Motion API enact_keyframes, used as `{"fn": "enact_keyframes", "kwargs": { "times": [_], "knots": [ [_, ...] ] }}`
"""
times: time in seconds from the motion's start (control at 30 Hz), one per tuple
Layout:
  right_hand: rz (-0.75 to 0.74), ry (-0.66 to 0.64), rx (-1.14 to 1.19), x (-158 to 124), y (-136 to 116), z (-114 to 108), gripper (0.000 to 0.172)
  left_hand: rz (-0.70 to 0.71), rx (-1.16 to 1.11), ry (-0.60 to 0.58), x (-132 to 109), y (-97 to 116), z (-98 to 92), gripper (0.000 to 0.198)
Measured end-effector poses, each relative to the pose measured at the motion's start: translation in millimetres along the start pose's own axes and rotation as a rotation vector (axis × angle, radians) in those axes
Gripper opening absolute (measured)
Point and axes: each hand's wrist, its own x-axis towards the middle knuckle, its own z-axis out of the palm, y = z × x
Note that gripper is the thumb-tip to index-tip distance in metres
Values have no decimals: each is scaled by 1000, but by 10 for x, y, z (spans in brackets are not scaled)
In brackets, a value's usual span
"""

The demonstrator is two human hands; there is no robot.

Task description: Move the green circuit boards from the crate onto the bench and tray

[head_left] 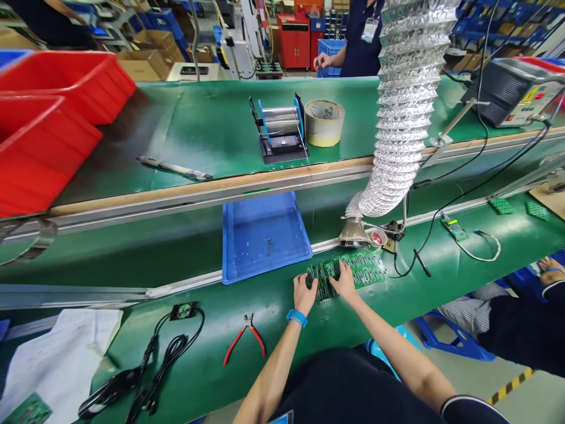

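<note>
A green circuit board panel (364, 268) lies on the green bench in front of me. My left hand (304, 292), with a blue band on its wrist, grips the left end of a stack of boards (324, 277). My right hand (344, 281) has its fingers curled over the right part of that stack, next to the flat panel. Both hands rest on the boards, close together.
A blue tray (261, 235) sits just behind the boards. Red-handled pliers (245, 341) and black cables (150, 365) lie to the left. A silver duct (404, 118) hangs at right above a soldering stand (388, 232). Red bins (48, 112), a tape roll (324, 122), a seated person (521, 324).
</note>
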Motion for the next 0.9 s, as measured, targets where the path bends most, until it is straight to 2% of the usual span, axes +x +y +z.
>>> {"fn": "enact_keyframes", "kwargs": {
  "times": [0.17,0.3,0.5,0.63,0.77,0.83,0.9],
  "knots": [
    [-94,51,92,-209,-8,-81,62,28,32,24,-1,-170,29,51],
    [-272,38,187,-480,-110,-135,49,50,21,67,-35,-283,30,52],
    [-530,-70,293,-810,-253,-149,32,62,-13,116,-134,-434,73,49],
    [-678,-181,315,-886,-310,-146,26,94,-71,173,-252,-417,41,49],
    [-787,-309,287,-903,-273,-60,27,132,-129,310,-591,-394,-218,38],
    [-837,-391,258,-918,-217,41,29,118,-143,425,-895,-466,-453,32],
    [-895,-492,218,-945,-150,170,32,53,-137,577,-1321,-642,-741,26]
  ]
}}
